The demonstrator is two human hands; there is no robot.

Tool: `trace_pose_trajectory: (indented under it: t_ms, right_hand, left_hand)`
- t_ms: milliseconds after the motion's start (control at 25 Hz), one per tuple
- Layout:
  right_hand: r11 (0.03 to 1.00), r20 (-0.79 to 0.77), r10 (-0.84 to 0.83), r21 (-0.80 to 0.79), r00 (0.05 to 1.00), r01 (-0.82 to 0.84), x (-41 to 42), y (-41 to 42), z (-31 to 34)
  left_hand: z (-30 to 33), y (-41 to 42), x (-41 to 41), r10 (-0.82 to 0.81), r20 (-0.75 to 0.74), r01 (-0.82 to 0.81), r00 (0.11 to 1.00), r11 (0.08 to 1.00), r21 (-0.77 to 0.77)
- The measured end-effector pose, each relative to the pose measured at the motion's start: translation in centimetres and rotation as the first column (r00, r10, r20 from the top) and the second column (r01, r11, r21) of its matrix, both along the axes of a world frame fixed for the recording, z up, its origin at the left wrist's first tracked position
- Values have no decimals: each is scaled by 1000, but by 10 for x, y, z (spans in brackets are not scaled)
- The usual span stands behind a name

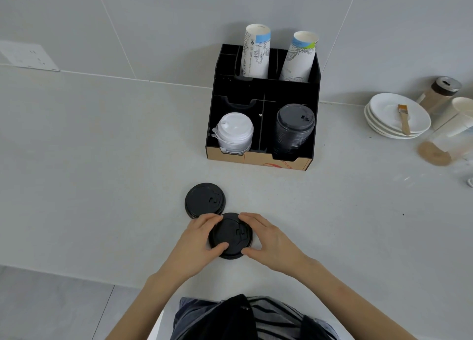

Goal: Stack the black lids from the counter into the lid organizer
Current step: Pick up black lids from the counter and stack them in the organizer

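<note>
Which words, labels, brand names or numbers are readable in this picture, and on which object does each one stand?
Nothing can be read with certainty.
Organizer, brown front edge: red print with a logo, upside down and cut off; unreadable.
Left paper cup: line drawings and small marks, too small to read.
Right paper cup: faint small print low on the side; blurred.
Black lids on the counter: only moulded shapes, no text visible.
Wall socket: no readable marking.

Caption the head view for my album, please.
Both hands, left and right, grip a black lid on the counter.
</note>
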State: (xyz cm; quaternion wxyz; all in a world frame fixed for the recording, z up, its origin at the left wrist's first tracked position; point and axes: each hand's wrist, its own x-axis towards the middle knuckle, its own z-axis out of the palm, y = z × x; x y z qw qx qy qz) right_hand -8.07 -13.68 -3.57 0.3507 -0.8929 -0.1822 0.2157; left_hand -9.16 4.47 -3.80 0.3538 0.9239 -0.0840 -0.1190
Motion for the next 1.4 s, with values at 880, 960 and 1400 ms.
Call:
trace_pose_trajectory:
  t_ms: [880, 960, 1400]
  right_hand:
    - [952, 211, -297, 141, 931, 272, 39, -49, 49]
    - [941, 237, -328, 167, 915, 294, 45, -53, 55]
    - [883, 349, -465, 241, 813, 402, 97, -75, 83]
  left_hand:
    - [55, -45, 70, -211, 70, 205, 975, 975, 86]
    - [62, -50, 79, -203, 96, 197, 975, 978, 68]
    - [94, -78, 142, -176, 193, 173, 965, 984, 31]
